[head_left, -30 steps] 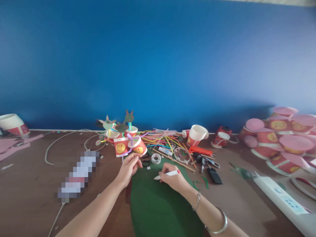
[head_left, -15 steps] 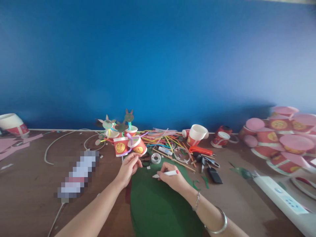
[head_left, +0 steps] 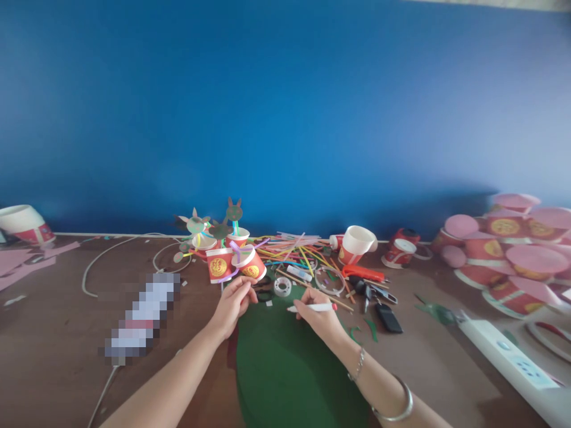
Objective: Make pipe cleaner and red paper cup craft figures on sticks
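My right hand (head_left: 315,309) holds a white marker (head_left: 317,307) with a red end, its tip pointing left over the green sheet (head_left: 294,362). My left hand (head_left: 235,303) rests at the sheet's upper left edge with its fingers bent together; whether they pinch anything is too small to make out. A white tape roll (head_left: 282,287) lies between the two hands, at the far end of the sheet. Just beyond my left hand are dark scissor handles (head_left: 264,295) and a tilted red and white paper cup (head_left: 248,263).
Behind lie colored sticks (head_left: 289,252) and paper cups. To the right are keys (head_left: 366,292), a black fob (head_left: 388,317), an orange tool (head_left: 363,273), a power strip (head_left: 508,356) and stacked pink-topped cups (head_left: 506,258). A white cable (head_left: 104,389) runs at the left.
My right hand has moved a little right and away from me with the marker, which now lies flatter. My left hand has stayed almost where it was.
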`<state>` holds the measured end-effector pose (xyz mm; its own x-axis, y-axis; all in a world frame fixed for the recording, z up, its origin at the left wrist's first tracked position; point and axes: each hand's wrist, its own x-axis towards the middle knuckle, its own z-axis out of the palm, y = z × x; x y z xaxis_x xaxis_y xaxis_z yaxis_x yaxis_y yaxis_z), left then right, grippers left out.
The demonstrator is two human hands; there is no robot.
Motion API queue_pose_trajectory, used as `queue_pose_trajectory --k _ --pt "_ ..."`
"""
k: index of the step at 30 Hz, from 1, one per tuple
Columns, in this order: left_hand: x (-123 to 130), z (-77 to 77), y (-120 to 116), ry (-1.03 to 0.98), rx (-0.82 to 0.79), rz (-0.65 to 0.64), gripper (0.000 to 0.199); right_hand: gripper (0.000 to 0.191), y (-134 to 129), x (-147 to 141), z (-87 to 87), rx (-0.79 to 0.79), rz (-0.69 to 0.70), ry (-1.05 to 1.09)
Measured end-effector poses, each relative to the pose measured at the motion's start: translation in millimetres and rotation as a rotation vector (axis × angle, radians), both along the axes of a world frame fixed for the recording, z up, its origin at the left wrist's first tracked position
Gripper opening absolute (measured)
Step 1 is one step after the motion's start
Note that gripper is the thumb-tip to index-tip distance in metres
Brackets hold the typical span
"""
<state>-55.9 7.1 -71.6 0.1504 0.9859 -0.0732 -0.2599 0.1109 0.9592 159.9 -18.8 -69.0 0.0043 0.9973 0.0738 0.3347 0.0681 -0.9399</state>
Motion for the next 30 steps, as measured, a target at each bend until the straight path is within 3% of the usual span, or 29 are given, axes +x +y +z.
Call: queue_pose_trajectory --k 8,30 --pt "0.8 1.5 -0.9 -0.002 -0.006 -0.003 0.029 0.023 -0.7 -2.1 -2.0 -0.026 0.006 -0.122" --pt "0.7 -0.1 0.2 0.008 0.005 0.006 0.029 0.023 -1.2 -2.3 -4.8 -0.057 0.021 -0.187"
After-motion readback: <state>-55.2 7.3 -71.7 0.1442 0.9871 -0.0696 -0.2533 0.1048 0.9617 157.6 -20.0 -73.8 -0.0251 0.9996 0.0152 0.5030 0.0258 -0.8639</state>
